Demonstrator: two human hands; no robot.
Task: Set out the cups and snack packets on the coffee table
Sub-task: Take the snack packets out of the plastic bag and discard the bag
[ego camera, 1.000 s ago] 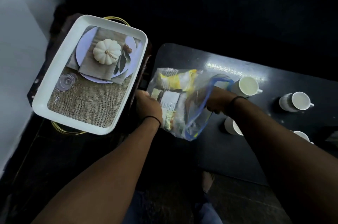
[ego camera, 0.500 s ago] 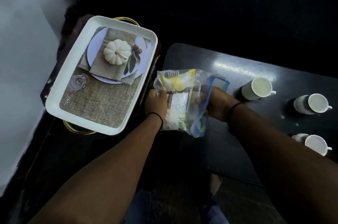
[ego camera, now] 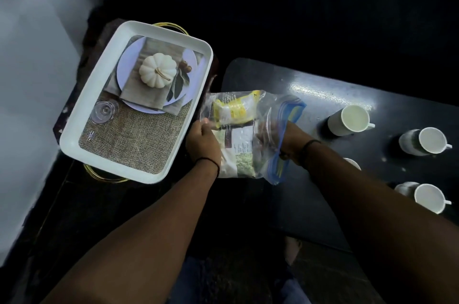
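A clear zip bag [ego camera: 269, 107] with a blue seal lies over the left end of the dark coffee table [ego camera: 310, 194]. Inside it are a yellow snack packet [ego camera: 236, 110] and a pale packet [ego camera: 239, 152] with printed text. My left hand [ego camera: 202, 141] pinches the bag's closed left end. My right hand [ego camera: 278, 139] reaches in through the blue opening, its fingers blurred behind the plastic. Three white cups stand on the table at the right: one at the back [ego camera: 349, 120], one further right [ego camera: 426, 141], one near the front [ego camera: 423, 197]. My right forearm largely covers another cup [ego camera: 352, 162].
A white tray [ego camera: 159, 38] printed with a pumpkin place setting rests on a gold-rimmed stand left of the table. A pale wall runs down the left side. The floor and background are dark.
The view has shifted a little, so the tray and cups sit slightly further right. My right hand has pushed deeper into the bag while my left hand keeps its pinch on the other end.
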